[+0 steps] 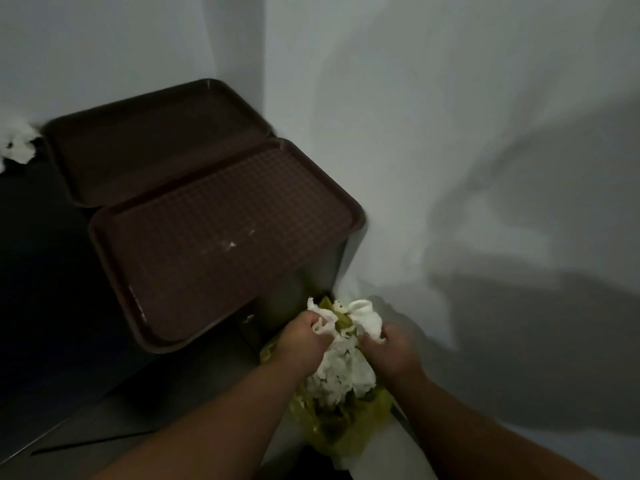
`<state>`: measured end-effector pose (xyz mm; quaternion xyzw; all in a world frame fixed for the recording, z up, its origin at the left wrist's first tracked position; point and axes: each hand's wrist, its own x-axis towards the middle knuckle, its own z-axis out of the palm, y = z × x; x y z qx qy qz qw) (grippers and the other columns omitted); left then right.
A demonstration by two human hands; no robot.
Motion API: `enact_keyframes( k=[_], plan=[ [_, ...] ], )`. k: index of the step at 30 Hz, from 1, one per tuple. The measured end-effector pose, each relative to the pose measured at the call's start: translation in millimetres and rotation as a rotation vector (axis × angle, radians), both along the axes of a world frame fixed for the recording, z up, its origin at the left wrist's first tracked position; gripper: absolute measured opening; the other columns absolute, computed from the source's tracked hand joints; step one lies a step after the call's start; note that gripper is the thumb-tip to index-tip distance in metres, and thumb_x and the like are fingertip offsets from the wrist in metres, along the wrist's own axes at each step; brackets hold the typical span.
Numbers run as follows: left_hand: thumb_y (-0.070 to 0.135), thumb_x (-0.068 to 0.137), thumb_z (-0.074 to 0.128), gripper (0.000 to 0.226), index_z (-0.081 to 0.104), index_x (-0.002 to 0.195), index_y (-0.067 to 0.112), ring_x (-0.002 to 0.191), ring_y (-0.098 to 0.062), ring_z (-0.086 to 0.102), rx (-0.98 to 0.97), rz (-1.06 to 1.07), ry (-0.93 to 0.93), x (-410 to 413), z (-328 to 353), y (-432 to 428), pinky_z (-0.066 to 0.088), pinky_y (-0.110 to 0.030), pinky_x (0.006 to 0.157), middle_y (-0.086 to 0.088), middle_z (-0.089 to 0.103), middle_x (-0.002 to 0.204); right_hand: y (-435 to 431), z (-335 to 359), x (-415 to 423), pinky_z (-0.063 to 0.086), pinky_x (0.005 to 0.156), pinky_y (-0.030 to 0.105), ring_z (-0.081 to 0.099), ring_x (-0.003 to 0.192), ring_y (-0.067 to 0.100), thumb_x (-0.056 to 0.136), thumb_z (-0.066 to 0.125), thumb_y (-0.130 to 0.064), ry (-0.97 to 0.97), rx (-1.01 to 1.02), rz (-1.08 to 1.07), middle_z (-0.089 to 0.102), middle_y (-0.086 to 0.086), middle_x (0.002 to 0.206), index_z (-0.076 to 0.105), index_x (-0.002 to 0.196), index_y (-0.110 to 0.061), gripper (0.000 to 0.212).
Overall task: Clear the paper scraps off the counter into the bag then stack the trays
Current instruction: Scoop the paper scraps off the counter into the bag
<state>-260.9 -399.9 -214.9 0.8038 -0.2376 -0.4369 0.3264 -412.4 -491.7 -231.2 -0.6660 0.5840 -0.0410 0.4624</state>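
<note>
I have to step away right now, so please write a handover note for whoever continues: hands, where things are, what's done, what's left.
Hands: left hand and right hand both grip the white paper at the mouth of the yellow-green bag.
Done: that paper is partly in the bag.
Left: more paper scraps lie at the far left of the counter, beside the far tray. The near tray only overlaps the far tray's edge, so the trays are not yet stacked.

Dim, soft-focus view; broad arm shadows on wall [485, 168].
</note>
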Motion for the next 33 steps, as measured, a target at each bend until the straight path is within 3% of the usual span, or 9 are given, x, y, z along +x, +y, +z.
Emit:
enact_keyframes(
  k=[2,5,8,13,16,21,25,30,33],
  plan=[
    [0.029,0.088,0.074,0.044,0.057,0.128,0.022,0.106,-0.016,0.058,0.002,0.038,0.043,-2,-5,-6,0.046,-0.024,0.083,0.004,0.059,0.114,-2,-6,-2,0.052,0.082,0.032,0.066,0.095,0.016,0.08,0.074,-0.042,-0.008,-0.007,0.026,0.069,-0.006,0.104,0.068,0.113,-0.024,0.038],
    [0.037,0.087,0.075,0.054,0.053,0.135,0.025,0.119,-0.02,0.056,0.004,0.095,0.065,-3,-10,-12,0.046,-0.03,0.095,0.002,0.054,0.131,-5,-8,-5,0.046,0.103,0.037,0.056,0.122,0.021,0.081,0.073,-0.046,0.023,-0.012,0.008,0.059,-0.001,0.133,0.057,0.136,-0.022,0.063],
    [0.035,0.09,0.071,0.048,0.054,0.133,0.022,0.119,-0.021,0.056,0.009,0.107,0.022,-2,-11,-10,0.046,-0.03,0.095,-0.003,0.055,0.136,-8,-5,-9,0.04,0.107,0.034,0.051,0.128,0.022,0.084,0.071,-0.044,0.025,-0.009,-0.018,0.053,0.004,0.14,0.054,0.138,-0.021,0.061],
    [0.032,0.092,0.068,0.037,0.059,0.126,0.021,0.115,-0.018,0.059,0.015,0.07,0.004,0,2,5,0.047,-0.029,0.096,-0.001,0.061,0.128,-8,7,-9,0.042,0.105,0.034,0.052,0.126,0.022,0.091,0.064,-0.035,-0.005,-0.021,-0.03,0.056,0.004,0.137,0.059,0.133,-0.023,0.044],
    [0.029,0.092,0.068,0.024,0.063,0.115,0.022,0.102,-0.012,0.061,-0.034,0.072,0.026,6,17,21,0.047,-0.024,0.087,0.001,0.066,0.115,0,23,0,0.042,0.099,0.029,0.055,0.12,0.017,0.094,0.06,-0.031,-0.059,-0.085,-0.025,0.06,0.001,0.131,0.061,0.129,-0.022,0.036],
    [0.026,0.091,0.07,0.006,0.065,0.095,0.026,0.083,-0.009,0.062,-0.169,0.041,0.016,29,63,51,0.053,-0.029,0.085,0.006,0.066,0.089,20,73,49,0.048,0.097,0.033,0.061,0.107,0.015,0.092,0.063,-0.03,-0.215,-0.226,-0.032,0.066,-0.003,0.113,0.065,0.119,-0.022,0.028],
    [0.026,0.089,0.069,0.005,0.066,0.089,0.03,0.081,-0.013,0.064,-0.307,0.069,-0.035,68,119,86,0.055,-0.042,0.085,0.004,0.067,0.085,40,129,109,0.051,0.087,0.03,0.062,0.089,0.01,0.092,0.065,-0.027,-0.34,-0.335,0.047,0.065,-0.008,0.095,0.066,0.112,-0.023,0.02],
    [0.026,0.091,0.068,0.008,0.065,0.094,0.033,0.081,-0.013,0.068,-0.415,0.224,-0.166,150,197,161,0.054,-0.03,0.07,0.003,0.069,0.09,87,187,200,0.051,0.088,0.028,0.064,0.093,0.011,0.091,0.066,-0.031,-0.461,-0.428,0.202,0.066,-0.001,0.104,0.064,0.111,-0.026,0.022],
    [0.025,0.093,0.066,0.007,0.065,0.099,0.029,0.08,-0.014,0.065,-0.424,0.35,-0.256,196,216,223,0.051,-0.027,0.068,0.002,0.068,0.092,134,210,252,0.053,0.089,0.029,0.063,0.093,0.008,0.09,0.066,-0.029,-0.527,-0.411,0.307,0.065,-0.002,0.105,0.064,0.114,-0.025,0.024]
  ],
)
